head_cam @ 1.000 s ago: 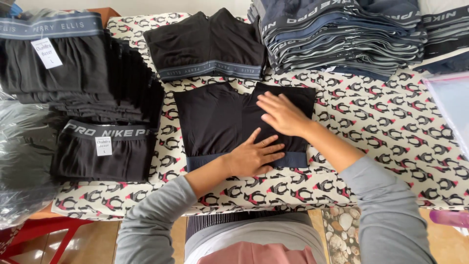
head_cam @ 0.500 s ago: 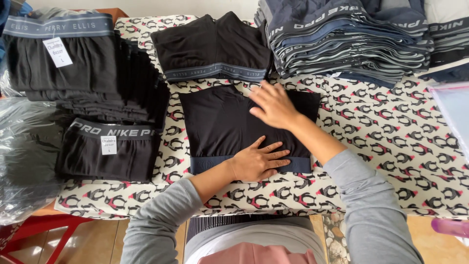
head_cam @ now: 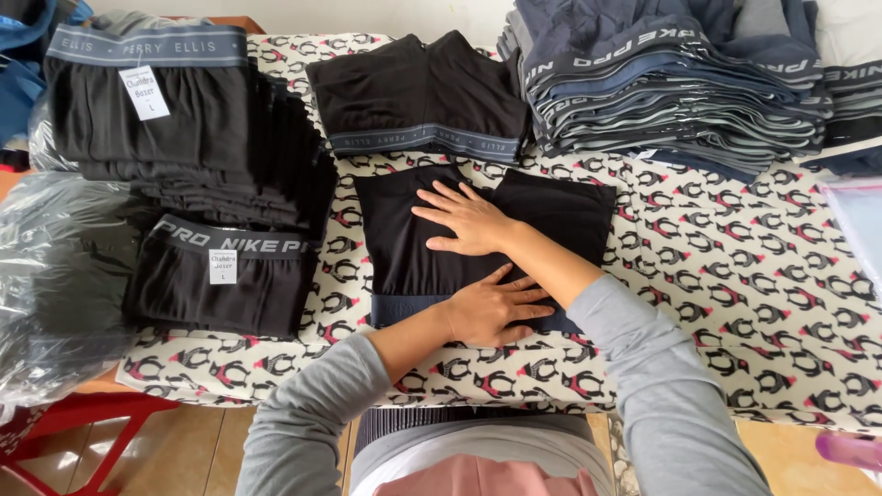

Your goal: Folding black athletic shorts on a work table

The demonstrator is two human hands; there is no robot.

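A black boxer brief [head_cam: 397, 241] with a dark blue waistband lies flat on the penguin-patterned table cloth [head_cam: 717, 276], waistband toward me. My left hand [head_cam: 491, 310] rests flat on the waistband edge near the garment's lower middle. My right hand [head_cam: 464, 220] lies flat with spread fingers on the upper middle of the garment, fingers pointing left. Neither hand grips the fabric. Both arms wear grey sleeves.
A tall stack of black briefs with a paper tag [head_cam: 175, 119] and a single tagged black pair [head_cam: 220, 276] sit at the left. Another black pair [head_cam: 423, 101] lies behind the garment. A large stack of grey-blue briefs [head_cam: 671, 83] stands back right. Plastic bags [head_cam: 55, 276] lie at far left.
My right hand has slid leftward across the black garment, from its right part to the middle. My left hand has stayed on the waistband edge.
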